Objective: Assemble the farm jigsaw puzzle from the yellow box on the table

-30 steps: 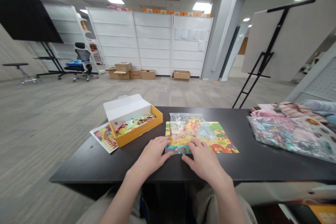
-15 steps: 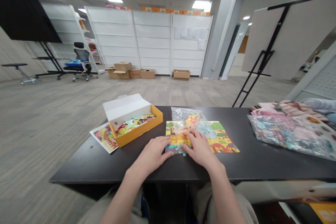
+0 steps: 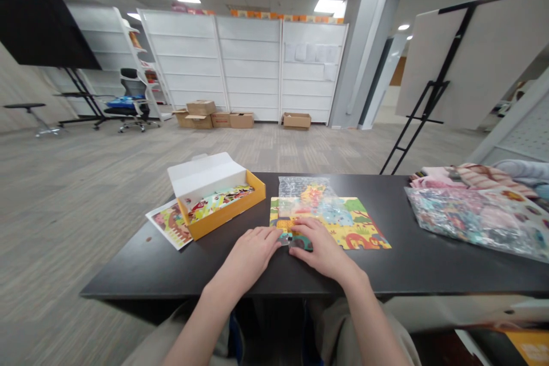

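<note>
Card (image 3: pixel 172 225): printed, flat on the table (image 3: pixel 150 274), partly hidden by the box. Box (image 3: pixel 235 214): yellow, lid raised, printed contents (image 3: pixel 221 200) inside; likely light cardboard, best held by its walls. Left hand (image 3: pixel 253 249): fingers bent at the near left corner of the puzzle (image 3: pixel 369 229); grip cannot be told. Puzzle: flat on the table, reaching beyond both hands; likely light, stiff, apt to part at its joints; best held flat by outer edges. Bag (image 3: pixel 291 186): clear, over the puzzle's far part; likely soft, slippery. Right hand (image 3: pixel 321 247): half-curled at the near edge, thumb apart from fingers; grip cannot be told.
</note>
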